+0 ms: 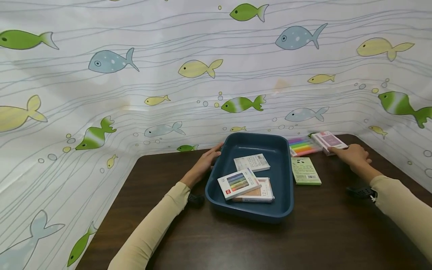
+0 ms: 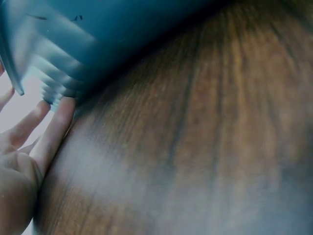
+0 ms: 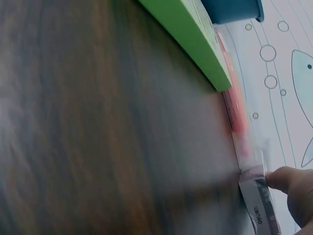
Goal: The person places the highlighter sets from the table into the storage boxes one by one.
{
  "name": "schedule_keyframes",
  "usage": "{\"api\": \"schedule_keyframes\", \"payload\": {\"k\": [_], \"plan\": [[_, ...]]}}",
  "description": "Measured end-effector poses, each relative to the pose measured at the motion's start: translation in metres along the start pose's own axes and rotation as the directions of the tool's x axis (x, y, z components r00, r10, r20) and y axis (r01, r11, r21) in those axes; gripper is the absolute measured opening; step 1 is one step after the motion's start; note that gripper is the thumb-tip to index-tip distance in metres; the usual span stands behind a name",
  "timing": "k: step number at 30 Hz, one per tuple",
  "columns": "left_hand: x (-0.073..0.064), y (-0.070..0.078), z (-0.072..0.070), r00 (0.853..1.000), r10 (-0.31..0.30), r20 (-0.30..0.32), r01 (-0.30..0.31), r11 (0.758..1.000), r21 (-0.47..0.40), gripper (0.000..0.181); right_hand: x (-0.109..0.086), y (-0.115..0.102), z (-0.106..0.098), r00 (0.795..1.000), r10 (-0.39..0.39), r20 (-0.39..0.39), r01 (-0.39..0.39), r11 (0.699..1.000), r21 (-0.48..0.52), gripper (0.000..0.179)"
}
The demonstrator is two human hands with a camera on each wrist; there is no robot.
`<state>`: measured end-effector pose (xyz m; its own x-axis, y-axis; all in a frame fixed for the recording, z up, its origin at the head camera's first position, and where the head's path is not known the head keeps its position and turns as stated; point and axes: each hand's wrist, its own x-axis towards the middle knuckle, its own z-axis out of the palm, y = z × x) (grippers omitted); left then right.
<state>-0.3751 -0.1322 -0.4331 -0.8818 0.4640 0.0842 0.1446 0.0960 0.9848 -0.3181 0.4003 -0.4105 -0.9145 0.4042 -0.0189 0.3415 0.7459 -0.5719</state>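
My left hand (image 1: 206, 161) rests its fingers along the left wall of a dark blue plastic bin (image 1: 249, 215). In the left wrist view its extended fingertips (image 2: 63, 105) touch the bin's side, low near the table. My right hand (image 1: 354, 154) grips a white and purple box (image 1: 330, 141) at the back right, thumb on its near edge; the fingers beyond are partly hidden. Inside the bin lie a white box (image 1: 251, 162), a white box with a window of coloured sticks (image 1: 239, 183), and a white and tan box (image 1: 263, 191) partly under it.
A clear pack of rainbow-coloured markers (image 1: 303, 145) lies between the bin and the gripped box. Nearer stands a flat green box (image 1: 306, 170), close by the bin's right wall. Fish-printed white sheeting (image 1: 189, 112) rises behind the dark wooden table (image 1: 320, 232).
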Motion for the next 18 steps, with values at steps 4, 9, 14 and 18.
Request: {"api": "schedule_keyframes", "payload": {"k": [4,9,14,18], "plan": [[0.000,0.001,0.003,1.000,-0.004,0.006,0.004,1.000,0.009,0.048,-0.002,0.000,0.006,0.998,-0.035,-0.056,0.037,0.998,0.048,0.096],[-0.003,0.000,0.004,1.000,-0.011,0.011,0.010,1.000,0.016,0.047,0.000,-0.003,0.014,0.989,-0.073,-0.126,0.096,0.978,0.186,0.086],[-0.004,0.000,0.002,1.000,-0.002,0.005,0.002,1.000,0.019,0.047,0.003,-0.005,0.020,0.980,-0.096,-0.176,0.150,0.933,0.328,0.082],[-0.003,0.003,0.001,1.000,0.006,0.003,-0.006,1.000,0.008,0.047,0.004,-0.007,0.020,0.974,-0.060,-0.220,0.145,0.908,0.392,0.073]]}}
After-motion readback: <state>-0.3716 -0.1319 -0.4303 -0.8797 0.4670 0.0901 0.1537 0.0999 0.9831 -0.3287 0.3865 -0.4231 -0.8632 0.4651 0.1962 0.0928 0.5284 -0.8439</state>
